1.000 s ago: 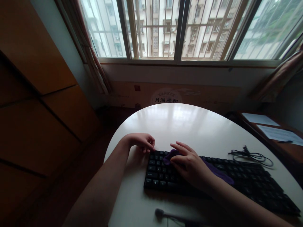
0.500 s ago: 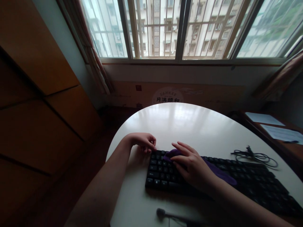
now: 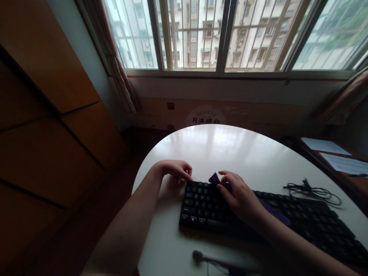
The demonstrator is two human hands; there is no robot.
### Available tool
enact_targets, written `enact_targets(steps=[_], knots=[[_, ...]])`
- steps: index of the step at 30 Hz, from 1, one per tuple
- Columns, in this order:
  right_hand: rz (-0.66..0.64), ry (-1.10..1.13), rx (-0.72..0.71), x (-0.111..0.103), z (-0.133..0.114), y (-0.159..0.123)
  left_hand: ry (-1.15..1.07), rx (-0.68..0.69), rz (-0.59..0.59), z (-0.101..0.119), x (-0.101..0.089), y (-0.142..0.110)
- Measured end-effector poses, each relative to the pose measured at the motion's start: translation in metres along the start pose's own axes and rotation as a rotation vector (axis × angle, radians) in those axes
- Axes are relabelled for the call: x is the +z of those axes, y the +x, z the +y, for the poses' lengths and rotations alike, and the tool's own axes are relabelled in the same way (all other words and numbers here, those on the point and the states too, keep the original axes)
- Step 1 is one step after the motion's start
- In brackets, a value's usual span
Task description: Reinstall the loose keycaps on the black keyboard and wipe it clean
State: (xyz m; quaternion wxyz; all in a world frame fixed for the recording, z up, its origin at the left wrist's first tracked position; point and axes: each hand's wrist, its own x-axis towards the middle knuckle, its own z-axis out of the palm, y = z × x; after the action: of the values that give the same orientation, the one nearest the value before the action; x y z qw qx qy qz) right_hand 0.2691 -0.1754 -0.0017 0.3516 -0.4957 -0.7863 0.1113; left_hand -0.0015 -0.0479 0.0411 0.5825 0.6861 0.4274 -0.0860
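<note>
A black keyboard (image 3: 198,207) lies across a white table. At its far left corner is my left hand (image 3: 178,170), fingers curled and thumb pressed on the keyboard's edge. My right hand (image 3: 238,193) is over the left half of the keys, pinching a purple cloth (image 3: 276,212). One end of that cloth sticks up past my fingertips at the keyboard's far edge. The rest trails out from under the wrist over the keys. My right forearm hides part of the keyboard.
A dark brush (image 3: 198,255), blurred, lies at the near edge of the white table (image 3: 212,149). Behind the keyboard's right part is a coiled black cable (image 3: 314,192). Paper sheets (image 3: 345,164) rest on a brown surface at right. Wooden cabinets (image 3: 46,153) stand at left.
My right hand has moved slightly right, its fingers closing from a flatter pose. The cloth's end is now bunched and raised in them. My left hand stays at the keyboard's corner.
</note>
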Motion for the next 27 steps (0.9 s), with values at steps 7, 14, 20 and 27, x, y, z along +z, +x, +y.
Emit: enact_targets(steps=[7, 14, 20, 27], knots=[[-0.106, -0.083, -0.092, -0.003, -0.011, 0.006, 0.006, 0.015, 0.007, -0.001, 0.001, 0.001], [-0.204, -0.168, -0.232, -0.003, -0.027, 0.027, 0.004, 0.023, 0.008, 0.000, 0.003, -0.001], [-0.211, -0.098, -0.244, 0.006, -0.013, 0.020, 0.004, 0.020, -0.010, -0.002, 0.002, 0.000], [-0.248, 0.017, -0.296, 0.003, -0.008, 0.019, 0.006, 0.015, -0.021, -0.003, 0.001, 0.003]])
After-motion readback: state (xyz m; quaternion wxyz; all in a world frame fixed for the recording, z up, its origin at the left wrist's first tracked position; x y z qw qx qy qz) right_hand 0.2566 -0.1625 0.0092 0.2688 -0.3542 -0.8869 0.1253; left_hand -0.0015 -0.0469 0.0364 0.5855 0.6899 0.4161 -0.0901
